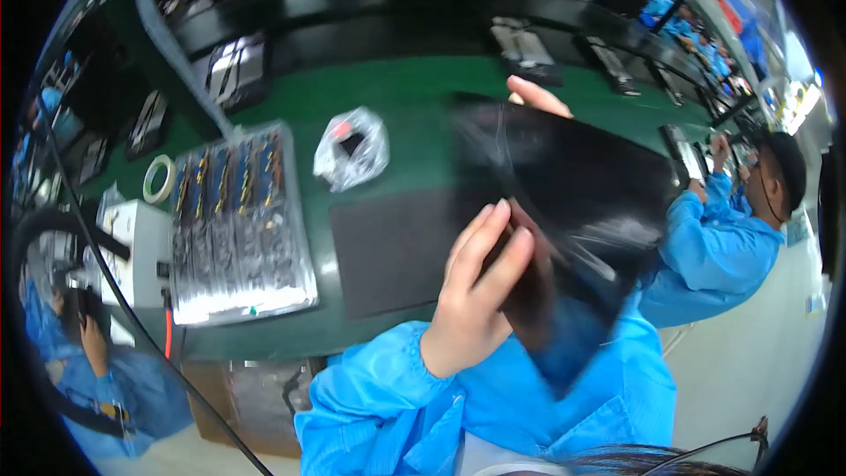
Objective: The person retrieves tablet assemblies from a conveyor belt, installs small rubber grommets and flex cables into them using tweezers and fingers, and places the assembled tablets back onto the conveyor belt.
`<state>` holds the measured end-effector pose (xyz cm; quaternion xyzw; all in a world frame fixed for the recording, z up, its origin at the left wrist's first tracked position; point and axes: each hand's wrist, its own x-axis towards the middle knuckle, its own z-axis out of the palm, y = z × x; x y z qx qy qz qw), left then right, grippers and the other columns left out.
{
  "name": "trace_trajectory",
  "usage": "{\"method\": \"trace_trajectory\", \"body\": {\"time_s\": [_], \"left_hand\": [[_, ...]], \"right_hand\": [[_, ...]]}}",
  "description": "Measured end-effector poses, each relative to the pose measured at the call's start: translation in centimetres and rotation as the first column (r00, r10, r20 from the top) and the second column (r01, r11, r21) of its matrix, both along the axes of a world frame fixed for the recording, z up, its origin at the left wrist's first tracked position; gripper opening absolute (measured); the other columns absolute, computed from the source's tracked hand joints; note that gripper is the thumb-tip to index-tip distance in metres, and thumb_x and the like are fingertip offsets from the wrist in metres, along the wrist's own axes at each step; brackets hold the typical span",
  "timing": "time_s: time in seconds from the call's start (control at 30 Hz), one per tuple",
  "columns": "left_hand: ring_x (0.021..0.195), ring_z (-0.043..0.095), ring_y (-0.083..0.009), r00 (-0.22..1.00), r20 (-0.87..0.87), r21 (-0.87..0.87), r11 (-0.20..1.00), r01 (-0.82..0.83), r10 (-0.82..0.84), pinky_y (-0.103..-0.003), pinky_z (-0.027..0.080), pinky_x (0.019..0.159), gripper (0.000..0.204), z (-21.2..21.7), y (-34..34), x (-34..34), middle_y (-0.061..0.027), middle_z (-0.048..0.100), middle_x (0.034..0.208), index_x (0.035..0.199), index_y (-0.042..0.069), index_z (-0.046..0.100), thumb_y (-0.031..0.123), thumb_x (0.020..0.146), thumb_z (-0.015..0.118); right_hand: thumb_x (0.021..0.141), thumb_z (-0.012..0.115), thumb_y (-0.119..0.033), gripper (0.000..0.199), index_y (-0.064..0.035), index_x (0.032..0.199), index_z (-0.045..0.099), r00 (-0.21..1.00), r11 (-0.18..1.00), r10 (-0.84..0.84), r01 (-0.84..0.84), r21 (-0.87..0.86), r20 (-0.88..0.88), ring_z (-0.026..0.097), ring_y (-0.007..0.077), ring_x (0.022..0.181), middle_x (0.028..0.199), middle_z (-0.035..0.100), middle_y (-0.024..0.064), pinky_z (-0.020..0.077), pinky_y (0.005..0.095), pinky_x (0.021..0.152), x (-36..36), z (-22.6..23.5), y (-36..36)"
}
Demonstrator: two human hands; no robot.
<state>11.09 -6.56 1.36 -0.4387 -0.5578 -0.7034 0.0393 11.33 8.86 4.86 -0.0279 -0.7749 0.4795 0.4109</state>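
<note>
A glossy black flat panel (582,176), blurred in places and with film-like streaks of reflection, is tilted in the air above the table's near right part. My left hand (471,295) has its fingers on the panel's left side, with the thumb out of sight. At the panel's far edge my right hand (539,97) grips from behind; only some fingers show and the panel covers the rest. Under and to the left of the panel lies a dark grey mat (388,251) on the green table (308,79).
Left of the mat lies a silvery tray (295,247) with rows of small parts with coloured wires. A clear plastic bag (352,150), a tape roll (159,179) and a white box (141,251) are nearby. A co-worker in blue (723,238) sits to the right.
</note>
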Motion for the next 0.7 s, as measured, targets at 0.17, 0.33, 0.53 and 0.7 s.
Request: {"method": "trace_trajectory", "body": {"time_s": [0.17, 0.33, 0.53, 0.7], "left_hand": [[0.074, 0.052, -0.0141, 0.510, 0.836, 0.107, 0.971, 0.212, -0.204, -0.026, 0.042, 0.065, 0.019, -5.8, -2.9, 1.4, -0.0027, 0.055, 0.079, 0.097, -0.004, 0.055, 0.012, 0.088, 0.051], [0.091, 0.054, -0.0155, 0.175, 0.934, 0.300, 0.950, 0.089, -0.312, -0.028, 0.046, 0.077, 0.027, -8.9, -3.5, 2.5, -0.0073, 0.057, 0.099, 0.113, 0.000, 0.050, 0.016, 0.091, 0.050], [0.090, 0.060, -0.0195, 0.250, 0.953, -0.180, 0.344, 0.922, -0.171, -0.030, 0.050, 0.073, 0.038, -6.5, -9.6, -3.0, -0.0122, 0.060, 0.104, 0.118, -0.002, 0.046, 0.019, 0.088, 0.055], [0.059, 0.058, -0.0249, 0.965, -0.188, -0.911, 0.333, -0.241, 0.185, -0.032, 0.047, 0.051, 0.044, -3.9, -13.7, -3.1, -0.0108, 0.058, 0.071, 0.109, -0.002, 0.054, 0.021, 0.074, 0.068]], "right_hand": [[0.066, 0.049, 0.012, 0.051, -0.0067, 0.113, 0.057, 0.830, 0.732, -0.087, -0.322, 0.601, 0.551, 0.062, 0.0258, 0.080, 0.104, 0.056, 0.0110, 0.0510, 0.0299, 0.067, -0.1, -0.5, 1.4], [0.066, 0.062, -0.002, 0.049, -0.0148, 0.113, 0.057, 0.749, 0.642, -0.093, -0.459, 0.614, 0.657, 0.060, 0.0257, 0.073, 0.103, 0.055, 0.0068, 0.0498, 0.0338, 0.064, -1.5, -6.5, 0.7], [0.065, 0.060, 0.000, 0.051, -0.0155, 0.114, 0.056, 0.690, 0.675, -0.159, -0.446, 0.587, 0.706, 0.058, 0.0278, 0.087, 0.107, 0.053, 0.0098, 0.0480, 0.0350, 0.071, -0.7, -7.7, 0.6], [0.070, 0.055, 0.003, 0.049, -0.0077, 0.117, 0.053, 0.705, 0.933, -0.216, -0.056, 0.357, 0.676, 0.054, 0.0334, 0.095, 0.107, 0.052, 0.0157, 0.0458, 0.0365, 0.079, 4.4, -6.4, 3.1]]}}
